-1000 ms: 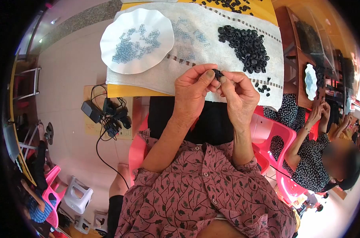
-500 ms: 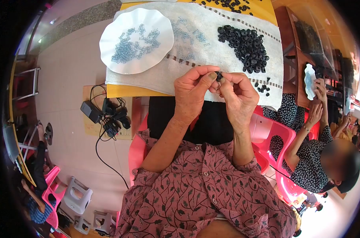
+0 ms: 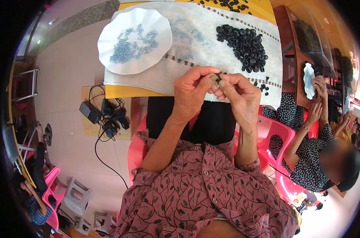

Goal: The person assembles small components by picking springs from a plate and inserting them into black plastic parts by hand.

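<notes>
Over the table's front edge, my left hand [image 3: 191, 93] and my right hand [image 3: 243, 97] meet, thumbs and fingers pinched. A small black part [image 3: 218, 76] shows between the fingertips of both hands, mostly covered by them. To the right on the white cloth [image 3: 148, 81] lies a heap of small black ring-like parts [image 3: 245, 47]. A few loose black bits [image 3: 263, 88] are near my right hand. Left of the heap, a white scalloped plate [image 3: 106, 51] carries many tiny pale-blue translucent pieces [image 3: 126, 49], and more of them lie scattered on the cloth.
Further black parts [image 3: 231, 4] lie on the yellow tabletop [image 3: 132, 92] at the back. A tangle of black cables and adapters [image 3: 110, 119] sits on a carton at the lower left. At right, a co-worker [image 3: 307, 158] sits on a pink chair beside another table.
My right hand has shifted slightly right, and its thumb has turned at the pinch. Less of the black part shows between the fingertips. My left hand stays nearly in place.
</notes>
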{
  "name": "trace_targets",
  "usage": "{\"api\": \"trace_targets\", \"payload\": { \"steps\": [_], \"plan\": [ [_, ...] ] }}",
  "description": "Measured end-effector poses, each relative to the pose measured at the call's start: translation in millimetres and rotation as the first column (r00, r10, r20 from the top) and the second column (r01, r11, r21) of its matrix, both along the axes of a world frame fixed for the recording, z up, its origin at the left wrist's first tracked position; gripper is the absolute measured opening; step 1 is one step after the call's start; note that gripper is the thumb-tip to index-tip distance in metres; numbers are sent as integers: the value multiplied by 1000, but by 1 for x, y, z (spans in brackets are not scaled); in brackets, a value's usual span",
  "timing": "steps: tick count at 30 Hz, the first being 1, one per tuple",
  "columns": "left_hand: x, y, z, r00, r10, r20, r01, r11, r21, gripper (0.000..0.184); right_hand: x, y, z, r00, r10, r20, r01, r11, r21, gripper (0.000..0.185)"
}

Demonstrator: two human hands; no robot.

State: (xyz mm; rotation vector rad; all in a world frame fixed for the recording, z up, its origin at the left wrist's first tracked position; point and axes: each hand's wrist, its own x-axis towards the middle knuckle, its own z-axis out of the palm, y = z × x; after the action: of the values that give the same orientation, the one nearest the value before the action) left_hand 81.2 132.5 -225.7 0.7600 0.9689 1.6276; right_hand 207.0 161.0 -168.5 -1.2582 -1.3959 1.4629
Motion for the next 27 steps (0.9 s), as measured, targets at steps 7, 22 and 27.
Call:
{"api": "trace_targets", "payload": {
  "steps": [7, 22, 27],
  "plan": [
    [-4, -1, 1, 993, -82, 81, 85, 996, -35, 15, 22, 17, -12, 989, 147, -22, -148, 988, -53, 12],
    [0, -2, -4, 977, -143, 157, 149, 988, -29, 14, 29, 22, -23, 965, 183, -190, -195, 980, -44, 6],
    [6, -3, -3, 983, -118, 138, 120, 993, -6, 15, 27, 19, -22, 976, 139, -170, -151, 986, -64, 4]
  ]
}}
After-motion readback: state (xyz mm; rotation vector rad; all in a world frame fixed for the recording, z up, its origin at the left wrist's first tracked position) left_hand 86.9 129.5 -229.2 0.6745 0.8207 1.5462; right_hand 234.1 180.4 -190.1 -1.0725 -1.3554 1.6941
